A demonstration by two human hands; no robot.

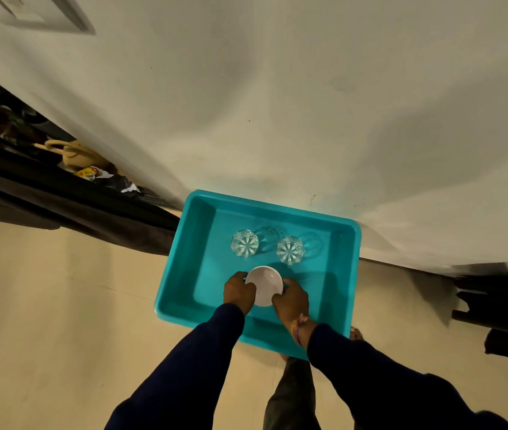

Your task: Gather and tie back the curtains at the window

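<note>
Bowl [264,285] gripped by both my hands, lower centre.
Left grip [239,293] and right grip [291,301] pinch its rim inside teal tray [184,259]; mouth faces up.

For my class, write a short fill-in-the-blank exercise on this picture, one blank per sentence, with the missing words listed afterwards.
1. Both hands, the left hand and the right hand, hold a small white ____.
2. The number of clear glasses standing in the tray is ____.
3. The colour of the plastic tray is ____.
4. The person's sleeves are dark ____.

Missing words: bowl; two; turquoise; blue
</note>
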